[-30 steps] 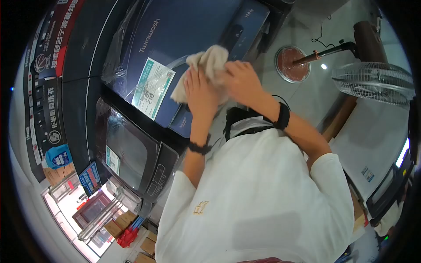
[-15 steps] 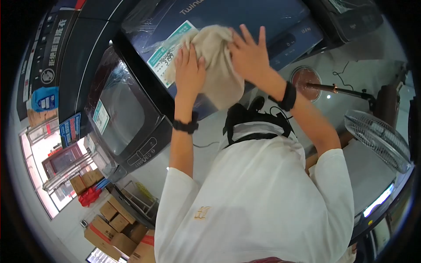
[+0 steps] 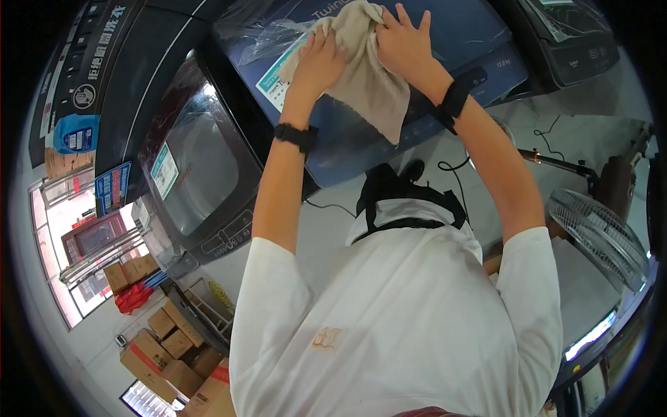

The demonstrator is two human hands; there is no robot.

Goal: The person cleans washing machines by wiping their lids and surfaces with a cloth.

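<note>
A beige cloth (image 3: 372, 87) lies bunched over the dark blue lid of a washing machine (image 3: 458, 35), its lower corner hanging toward me. My left hand (image 3: 319, 66) grips the cloth's left side, its fingers bent over the folds. At the upper right of the cloth, my right hand (image 3: 405, 48) pinches an edge, while two of its fingers stick out. Just left of the cloth is a green and white label (image 3: 272, 87), partly covered by my left hand and the cloth. Clear plastic film (image 3: 260, 31) wrinkles across the lid.
Another washing machine (image 3: 201, 160) with a dark window stands to the left. A dark appliance (image 3: 577, 48) is at upper right. On the right are a fan (image 3: 597, 236) and its pole. Cartons (image 3: 174, 344) are stacked at lower left. A black cable (image 3: 458, 181) trails near my feet.
Both hands have moved farther from my body and slightly right, carrying the cloth up the lid. The cloth now hangs in a longer, pointed fold.
</note>
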